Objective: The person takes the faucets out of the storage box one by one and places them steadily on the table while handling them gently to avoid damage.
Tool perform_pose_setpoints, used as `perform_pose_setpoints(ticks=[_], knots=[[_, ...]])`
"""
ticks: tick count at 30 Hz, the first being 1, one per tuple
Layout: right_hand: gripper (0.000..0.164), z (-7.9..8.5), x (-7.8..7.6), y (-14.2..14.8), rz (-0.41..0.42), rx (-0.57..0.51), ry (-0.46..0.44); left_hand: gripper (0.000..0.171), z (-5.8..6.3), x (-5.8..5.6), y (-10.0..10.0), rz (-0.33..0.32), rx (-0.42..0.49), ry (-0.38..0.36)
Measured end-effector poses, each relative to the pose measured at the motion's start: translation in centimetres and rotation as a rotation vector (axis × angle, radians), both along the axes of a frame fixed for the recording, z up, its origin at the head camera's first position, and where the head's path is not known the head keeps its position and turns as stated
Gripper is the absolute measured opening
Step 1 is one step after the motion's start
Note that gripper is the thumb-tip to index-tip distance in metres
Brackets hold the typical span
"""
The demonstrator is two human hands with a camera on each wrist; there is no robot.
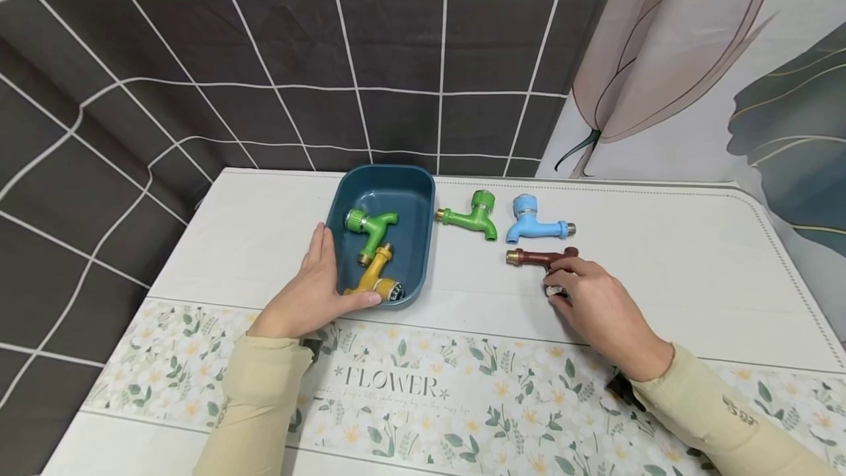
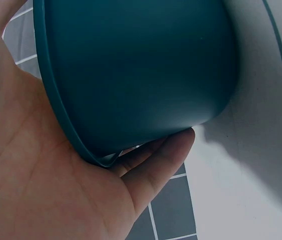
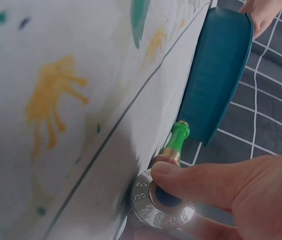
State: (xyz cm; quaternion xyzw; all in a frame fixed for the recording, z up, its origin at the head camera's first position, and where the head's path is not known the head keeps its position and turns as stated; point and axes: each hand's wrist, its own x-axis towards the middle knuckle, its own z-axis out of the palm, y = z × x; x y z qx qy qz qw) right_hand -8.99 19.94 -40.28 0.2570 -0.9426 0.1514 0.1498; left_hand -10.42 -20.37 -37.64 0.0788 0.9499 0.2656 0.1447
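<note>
My left hand [image 1: 311, 289] grips the near left corner of a dark blue plastic basin [image 1: 423, 255], fingers along its left wall, thumb on the near rim. Inside lie a green faucet [image 1: 374, 230] and a yellow faucet [image 1: 372, 272]. In the left wrist view, the palm meets the rim and fingers [image 2: 163, 165] touch the outer wall. My right hand [image 1: 604, 307] pinches a dark red faucet [image 1: 532, 258] by its handle end, brass thread pointing left. The right wrist view shows the thumb on its silvery, lettered knob [image 3: 153, 212].
Right of the basin lies another green faucet [image 1: 472, 219], and beside it a light blue faucet [image 1: 538, 226]. A white cloth with a floral band [image 1: 396, 417] covers the table [image 1: 687, 255]. A dark checked curtain [image 1: 396, 42] hangs behind and at the left.
</note>
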Motion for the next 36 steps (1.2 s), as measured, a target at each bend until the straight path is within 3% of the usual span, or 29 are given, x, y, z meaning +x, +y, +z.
perform_pose_setpoints(ticks=[13, 36], knots=[[0.022, -0.06, 0.20, -0.16, -0.014, -0.004, -0.015, 0.135, 0.03, 0.02, 0.01, -0.003, 0.010, 0.000], [0.029, 0.03, 0.60, -0.78, -0.102, 0.006, 0.036, 0.136, -0.11, -0.02, -0.04, 0.001, 0.004, 0.004]])
